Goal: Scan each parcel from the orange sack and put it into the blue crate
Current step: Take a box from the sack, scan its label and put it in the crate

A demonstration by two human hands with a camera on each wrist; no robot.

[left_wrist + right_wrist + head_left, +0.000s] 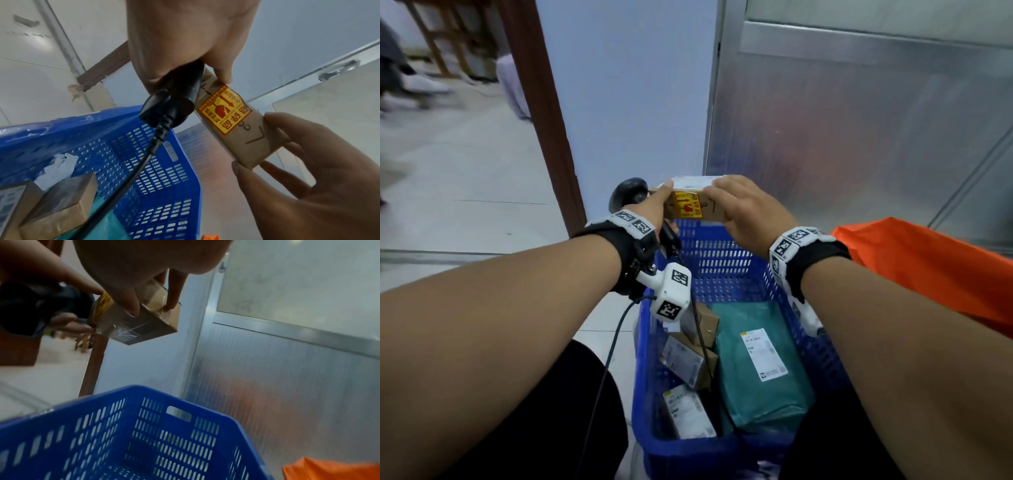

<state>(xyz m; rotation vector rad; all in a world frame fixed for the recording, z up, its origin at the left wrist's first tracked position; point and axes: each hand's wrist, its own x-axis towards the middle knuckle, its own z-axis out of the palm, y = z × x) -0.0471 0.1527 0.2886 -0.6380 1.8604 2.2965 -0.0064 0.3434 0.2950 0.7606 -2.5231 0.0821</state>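
The small brown cardboard parcel with a yellow fragile sticker (693, 205) is pinched between the right hand (748, 214) and the left hand (654, 209), whose other fingers grip the black corded scanner (627, 195), above the blue perforated plastic crate (726, 270); that split left grip could slip, dropping it hard

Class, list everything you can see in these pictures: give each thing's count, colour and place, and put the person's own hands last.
Cardboard box: one, brown, yellow-red sticker, held above crate's far end.
Scanner: one, black, corded, in left hand.
Crate: one, blue, perforated, on floor.
Mailer bag: one, teal, inside crate.
Small boxes: three or so, brown, crate's left side.
Sack: one, orange, right of crate.
Left hand: grips scanner, touches box.
Right hand: holds box.
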